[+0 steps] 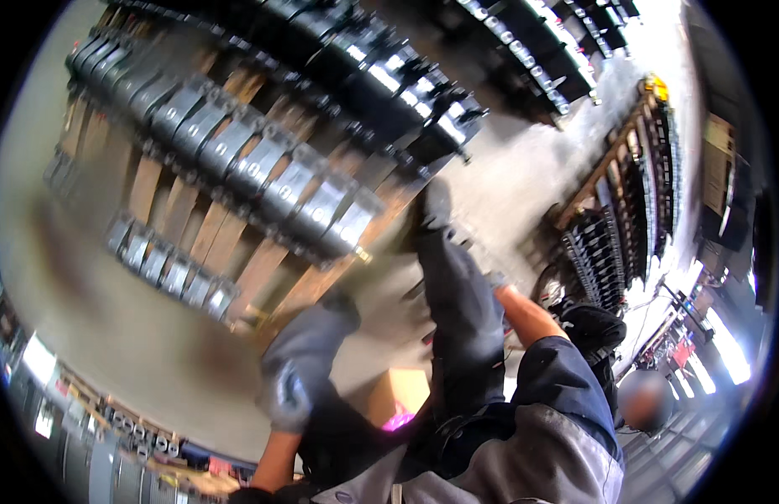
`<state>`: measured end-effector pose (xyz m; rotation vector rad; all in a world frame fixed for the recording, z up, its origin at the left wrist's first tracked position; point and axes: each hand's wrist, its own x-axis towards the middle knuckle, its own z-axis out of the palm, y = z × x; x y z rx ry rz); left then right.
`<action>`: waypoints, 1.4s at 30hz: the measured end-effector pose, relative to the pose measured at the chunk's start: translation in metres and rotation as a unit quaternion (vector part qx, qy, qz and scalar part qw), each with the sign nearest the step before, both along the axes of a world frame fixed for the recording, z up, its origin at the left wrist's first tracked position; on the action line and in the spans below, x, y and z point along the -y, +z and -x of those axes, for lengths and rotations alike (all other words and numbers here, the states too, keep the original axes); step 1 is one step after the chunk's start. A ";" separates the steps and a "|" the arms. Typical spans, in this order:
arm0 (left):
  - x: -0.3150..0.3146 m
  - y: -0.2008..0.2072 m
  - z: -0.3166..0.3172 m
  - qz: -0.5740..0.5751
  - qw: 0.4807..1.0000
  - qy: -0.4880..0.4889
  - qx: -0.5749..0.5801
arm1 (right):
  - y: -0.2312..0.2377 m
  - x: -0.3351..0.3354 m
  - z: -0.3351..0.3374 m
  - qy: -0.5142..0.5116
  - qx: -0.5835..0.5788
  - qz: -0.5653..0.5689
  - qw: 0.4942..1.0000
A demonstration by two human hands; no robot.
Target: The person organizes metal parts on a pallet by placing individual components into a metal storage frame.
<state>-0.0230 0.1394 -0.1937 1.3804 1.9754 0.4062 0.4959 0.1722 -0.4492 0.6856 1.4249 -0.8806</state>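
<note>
The left hand [295, 376], in a grey glove, hung over the bare concrete floor [129, 336], just off the near corner of the wooden pallet [263, 269]. The glove was blurred. Its grip looked loosely curled and I saw nothing inside it, but how far it was open I cannot tell.

Of the right hand [496, 279] only a small grey part of the glove showed past the person's own dark trouser leg [461, 311]. The bare forearm [528, 317] led to it, and the state of its grip I cannot tell either.

The things nearest to the hands were the grey metal parts [322, 210]. They stood side by side in a long row across the pallet, and the last ones were at the near corner. A shorter row of smaller parts [167, 269] stood along the near edge, further to the left. The left grip was near the end of the long row but clearly apart from it, and it touched nothing. The right grip was beside the same corner, on the other side of the leg.

In my judgement, these parts looked heavy and were packed close together. A good hold would therefore take the end part first, with both grips around its body and the fingers kept out of the gap to its neighbour. The shoe [436, 210] stood close to the pallet corner, so the feet should be kept away from under the part.

Behind the left hand lay an orange cardboard box [400, 388].
</note>
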 end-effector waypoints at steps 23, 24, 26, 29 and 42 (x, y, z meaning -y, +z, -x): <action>0.115 -0.052 -0.123 -0.316 0.936 0.139 -0.069 | -0.084 0.063 -0.072 -0.054 -0.057 -0.131 0.988; 0.126 -0.052 -0.125 -0.314 0.935 0.151 -0.057 | -0.084 0.069 -0.074 -0.059 -0.058 -0.135 0.987; 0.137 -0.045 -0.119 -0.304 0.932 0.192 -0.052 | -0.096 0.059 -0.057 -0.069 -0.084 -0.150 0.983; 0.140 -0.026 -0.117 -0.315 0.900 0.283 0.103 | -0.102 0.034 -0.053 -0.124 -0.101 -0.185 0.970; 0.124 0.069 -0.127 -0.471 0.848 0.211 0.123 | 0.078 -0.164 -0.089 -0.600 -0.521 -0.454 0.404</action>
